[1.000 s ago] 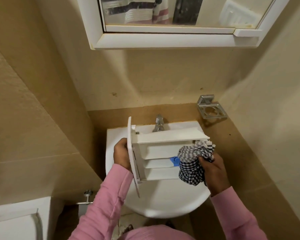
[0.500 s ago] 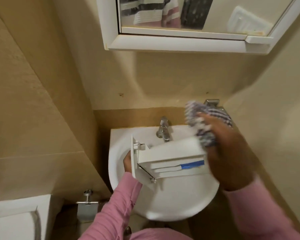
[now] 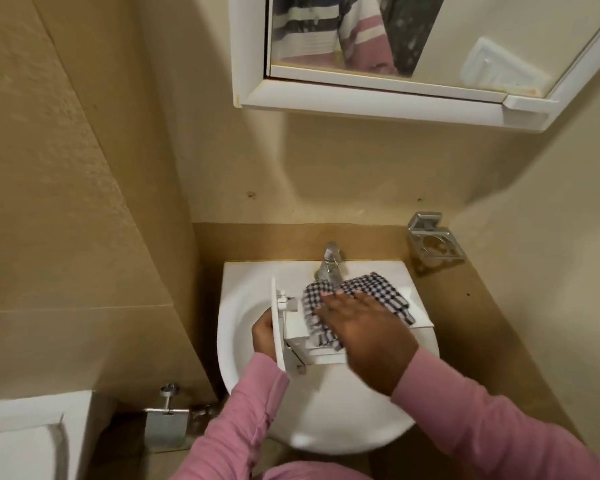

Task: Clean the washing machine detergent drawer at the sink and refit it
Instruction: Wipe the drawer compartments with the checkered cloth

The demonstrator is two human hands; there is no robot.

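Note:
The white detergent drawer [image 3: 420,315] hangs over the white sink [image 3: 326,410], its front panel turned to the left. My left hand [image 3: 262,336] grips that front panel from behind, mostly hidden by it. A black-and-white checked cloth [image 3: 368,289] lies spread across the drawer's top side. My right hand [image 3: 364,330] lies flat on the cloth with fingers stretched out, pressing it against the drawer. The chrome tap [image 3: 329,263] stands just behind the cloth.
A white mirror cabinet [image 3: 395,98] juts out from the wall above the sink. A metal holder [image 3: 433,242] is fixed to the wall at the right. At lower left are a toilet cistern [image 3: 25,438] and a metal wall fitting [image 3: 167,420].
The right hand carried the cloth from the drawer's right end, up over it, and now presses it flat on the top side. The drawer tipped so its compartments face away.

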